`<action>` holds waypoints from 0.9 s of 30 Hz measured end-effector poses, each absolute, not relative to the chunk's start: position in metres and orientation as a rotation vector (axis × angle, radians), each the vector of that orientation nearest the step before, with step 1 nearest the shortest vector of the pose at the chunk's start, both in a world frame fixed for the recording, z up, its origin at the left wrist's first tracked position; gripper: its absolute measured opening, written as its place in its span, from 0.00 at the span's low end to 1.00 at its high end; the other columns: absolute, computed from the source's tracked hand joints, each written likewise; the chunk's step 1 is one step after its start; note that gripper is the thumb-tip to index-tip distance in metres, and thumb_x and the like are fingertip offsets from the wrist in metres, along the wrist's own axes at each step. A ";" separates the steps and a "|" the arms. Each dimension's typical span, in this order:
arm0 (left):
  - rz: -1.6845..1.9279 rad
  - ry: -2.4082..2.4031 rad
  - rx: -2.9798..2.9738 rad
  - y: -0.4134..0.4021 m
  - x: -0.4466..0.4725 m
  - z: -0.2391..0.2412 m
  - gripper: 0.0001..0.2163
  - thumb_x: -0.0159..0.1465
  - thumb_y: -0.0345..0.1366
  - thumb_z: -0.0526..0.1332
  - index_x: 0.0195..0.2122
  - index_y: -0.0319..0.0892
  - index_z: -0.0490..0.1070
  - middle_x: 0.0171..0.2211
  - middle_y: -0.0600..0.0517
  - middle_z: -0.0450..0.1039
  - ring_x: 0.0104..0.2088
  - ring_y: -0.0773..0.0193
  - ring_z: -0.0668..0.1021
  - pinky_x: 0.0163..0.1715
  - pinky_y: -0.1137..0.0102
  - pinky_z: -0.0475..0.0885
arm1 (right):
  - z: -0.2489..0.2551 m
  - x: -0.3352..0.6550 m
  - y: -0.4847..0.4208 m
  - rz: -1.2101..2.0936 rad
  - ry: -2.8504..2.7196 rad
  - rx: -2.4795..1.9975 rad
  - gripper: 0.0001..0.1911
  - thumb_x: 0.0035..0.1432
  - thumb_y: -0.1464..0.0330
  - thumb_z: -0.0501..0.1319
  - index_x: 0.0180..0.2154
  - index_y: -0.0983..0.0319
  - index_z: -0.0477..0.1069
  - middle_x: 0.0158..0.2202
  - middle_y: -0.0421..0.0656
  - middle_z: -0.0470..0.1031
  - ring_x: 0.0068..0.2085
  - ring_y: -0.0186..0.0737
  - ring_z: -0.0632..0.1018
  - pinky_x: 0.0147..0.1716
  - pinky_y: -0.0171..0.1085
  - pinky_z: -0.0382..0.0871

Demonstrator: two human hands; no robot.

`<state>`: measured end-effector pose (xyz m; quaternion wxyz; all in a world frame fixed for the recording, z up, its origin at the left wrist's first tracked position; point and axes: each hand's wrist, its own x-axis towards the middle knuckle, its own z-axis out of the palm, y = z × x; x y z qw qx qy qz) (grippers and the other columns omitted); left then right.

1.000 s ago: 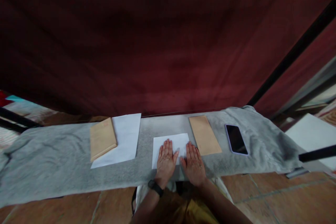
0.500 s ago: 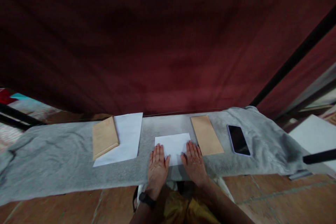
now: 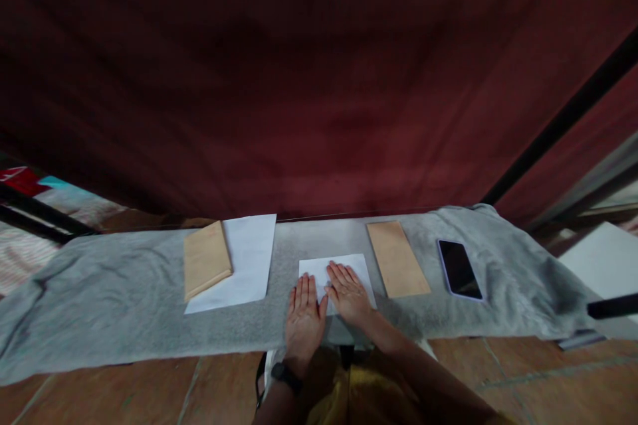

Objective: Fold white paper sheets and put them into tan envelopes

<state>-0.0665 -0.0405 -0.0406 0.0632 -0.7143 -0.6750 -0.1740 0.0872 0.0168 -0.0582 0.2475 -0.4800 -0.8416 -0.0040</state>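
A folded white sheet (image 3: 315,265) lies on the grey cloth (image 3: 124,292) in front of me. My left hand (image 3: 304,319) rests flat on the sheet's near left corner, fingers stretched out, with a black watch on the wrist. My right hand (image 3: 347,292) lies flat on the middle of the sheet, fingers spread and pointing up-left. Neither hand grips anything.
A brown envelope (image 3: 397,257) lies right of the sheet, and a dark phone (image 3: 459,268) beyond it. At left, another brown envelope (image 3: 205,259) sits on a larger white sheet (image 3: 248,259). A dark red curtain (image 3: 319,80) hangs behind the table. A white board (image 3: 601,255) is at far right.
My right hand has slid left from the sheet's right edge onto its middle. My left hand moved down-left earlier and now stays near the sheet's left corner.
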 end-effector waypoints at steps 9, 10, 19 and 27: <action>-0.538 -2.026 -2.152 -0.040 -0.067 -0.041 0.27 0.73 0.44 0.46 0.69 0.34 0.58 0.67 0.39 0.62 0.68 0.51 0.63 0.66 0.52 0.60 | -0.062 0.089 0.044 -0.057 -2.246 -1.445 0.28 0.72 0.61 0.49 0.69 0.65 0.56 0.67 0.52 0.63 0.66 0.44 0.67 0.68 0.49 0.54; -0.534 -2.025 -2.153 -0.040 -0.067 -0.041 0.27 0.73 0.44 0.46 0.68 0.34 0.58 0.67 0.39 0.62 0.68 0.50 0.63 0.66 0.52 0.60 | -0.062 0.090 0.043 -0.061 -2.242 -1.447 0.28 0.73 0.61 0.49 0.69 0.65 0.56 0.67 0.52 0.63 0.67 0.44 0.66 0.67 0.49 0.54; -0.552 -2.041 -2.155 -0.040 -0.065 -0.040 0.27 0.72 0.43 0.48 0.68 0.33 0.58 0.68 0.38 0.60 0.68 0.50 0.63 0.67 0.52 0.59 | -0.067 0.098 0.019 -0.133 -2.133 -1.490 0.30 0.72 0.62 0.50 0.68 0.71 0.56 0.68 0.56 0.62 0.68 0.49 0.64 0.66 0.50 0.57; -0.560 -2.032 -2.150 -0.041 -0.065 -0.038 0.27 0.72 0.43 0.47 0.69 0.34 0.57 0.68 0.39 0.60 0.68 0.51 0.63 0.67 0.52 0.59 | -0.064 0.103 -0.004 -0.237 -2.023 -1.554 0.33 0.72 0.61 0.50 0.70 0.73 0.49 0.68 0.60 0.60 0.67 0.54 0.64 0.64 0.53 0.61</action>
